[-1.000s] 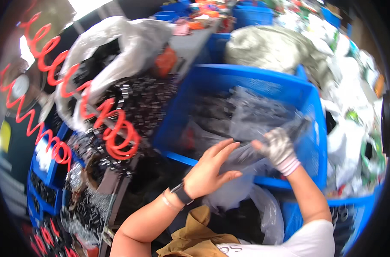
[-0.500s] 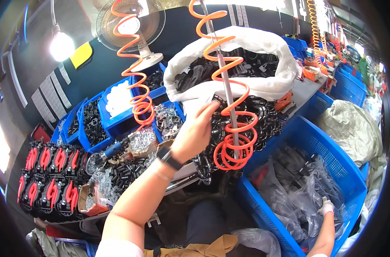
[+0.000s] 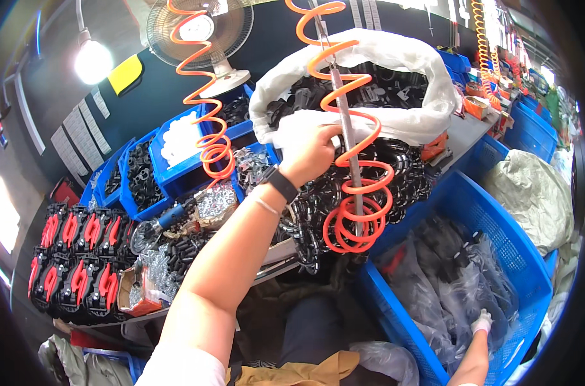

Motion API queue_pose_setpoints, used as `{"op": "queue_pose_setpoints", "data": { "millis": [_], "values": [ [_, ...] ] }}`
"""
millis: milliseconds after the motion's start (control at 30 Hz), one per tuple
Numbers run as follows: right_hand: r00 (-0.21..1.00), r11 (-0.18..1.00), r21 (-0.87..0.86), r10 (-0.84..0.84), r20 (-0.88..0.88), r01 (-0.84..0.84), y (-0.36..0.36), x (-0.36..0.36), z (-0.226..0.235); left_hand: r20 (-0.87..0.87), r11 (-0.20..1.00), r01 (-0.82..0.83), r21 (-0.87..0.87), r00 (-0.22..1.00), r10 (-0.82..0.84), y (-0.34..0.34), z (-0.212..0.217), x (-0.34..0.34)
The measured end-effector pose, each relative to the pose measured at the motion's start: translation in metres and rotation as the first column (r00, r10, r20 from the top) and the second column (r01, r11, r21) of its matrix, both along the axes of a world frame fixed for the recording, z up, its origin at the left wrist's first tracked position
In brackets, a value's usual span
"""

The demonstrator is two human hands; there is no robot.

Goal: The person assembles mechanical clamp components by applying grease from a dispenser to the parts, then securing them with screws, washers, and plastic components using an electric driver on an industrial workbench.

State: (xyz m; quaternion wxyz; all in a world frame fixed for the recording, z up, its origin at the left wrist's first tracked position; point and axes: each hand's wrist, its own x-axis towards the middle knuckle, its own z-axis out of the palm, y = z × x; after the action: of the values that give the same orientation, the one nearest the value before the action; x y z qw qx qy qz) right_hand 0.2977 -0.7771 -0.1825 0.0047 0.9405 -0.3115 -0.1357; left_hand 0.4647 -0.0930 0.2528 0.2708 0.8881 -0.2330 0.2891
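My left hand (image 3: pixel 310 154), with a dark wristband, is at the front of a white sack (image 3: pixel 389 132) full of black plastic parts. Its fingers are curled; what they hold, if anything, is hidden. Just below and right of it lies a heap of shiny black ring-like parts (image 3: pixel 405 177). An orange coiled air hose (image 3: pixel 363 122) hangs beside the fingers around a metal rod with a spring. At lower right, my right hand (image 3: pixel 481 321), partly covered in white, grips a clear plastic bag (image 3: pixel 434 309) in a large blue crate (image 3: pixel 402 321). Dark parts show through the plastic.
Black-and-red assemblies (image 3: pixel 77 257) stand in rows at the left. Blue bins (image 3: pixel 177 148) of small parts, a second orange hose (image 3: pixel 210 122) and a fan (image 3: pixel 202 32) are behind. A carton (image 3: pixel 138 296) of small metal parts sits near the table edge.
My left hand has moved slightly up and right, from the heap's edge to the sack's front, its fingers now more curled. My right hand has shifted a little left and down in the crate.
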Motion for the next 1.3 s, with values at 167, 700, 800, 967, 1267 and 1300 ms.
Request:
{"op": "queue_pose_setpoints", "data": {
  "millis": [167,700,800,967,1267,1300],
  "values": [
    [0.940,0.989,-0.042,0.148,0.308,-0.142,0.042,0.036,0.033,0.375,0.970,-0.092,0.223,0.927,0.002,0.012,0.011,0.002],
    [-0.296,-0.055,-0.578,0.896,0.331,-0.814,0.476,0.191,0.481,-0.271,0.883,0.111,0.457,0.963,0.019,0.021,0.048,0.019],
    [-0.303,-0.138,-0.602,0.935,0.182,-0.787,0.504,0.189,0.502,-0.044,0.881,-0.176,0.439,0.975,0.216,0.030,0.034,0.023],
    [-0.239,-0.002,-0.336,0.706,0.666,-0.942,0.508,0.178,0.482,0.031,0.915,-0.253,0.314,0.966,0.256,0.056,0.050,0.043],
    [-0.226,0.142,-0.471,0.735,0.639,-0.870,0.489,0.169,0.460,-0.021,0.957,-0.165,0.237,0.984,0.175,0.062,0.048,0.032],
    [-0.385,0.015,-0.695,0.824,0.416,-0.719,0.481,0.163,0.467,-0.047,0.953,-0.176,0.248,0.980,0.193,0.059,0.046,0.030]
  ]
}}
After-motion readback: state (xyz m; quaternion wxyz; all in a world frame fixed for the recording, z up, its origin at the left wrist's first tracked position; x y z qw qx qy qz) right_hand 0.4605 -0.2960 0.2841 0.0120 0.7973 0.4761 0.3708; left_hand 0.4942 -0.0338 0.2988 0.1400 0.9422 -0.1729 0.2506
